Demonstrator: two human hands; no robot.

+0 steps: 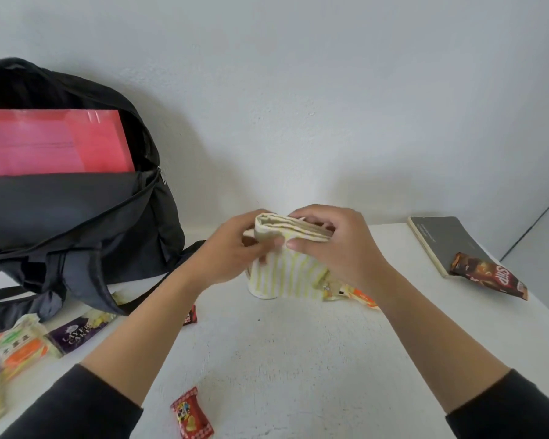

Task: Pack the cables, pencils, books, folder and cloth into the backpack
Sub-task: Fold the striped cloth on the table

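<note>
white bench against a plain white wall. both the left hand and the right hand grip the folded yellow-striped cloth between them, its long axis running hand to hand and its folded edges up. left of the left hand the black backpack stands open, with the red folder upright inside. a purple wrapper reads "layer cake".

left hand + right hand grip folded cloth | folder in backpack

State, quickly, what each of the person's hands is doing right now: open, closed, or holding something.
Left hand: closed, gripping the folded striped cloth.
Right hand: closed, gripping the same cloth along its folded top.
</note>
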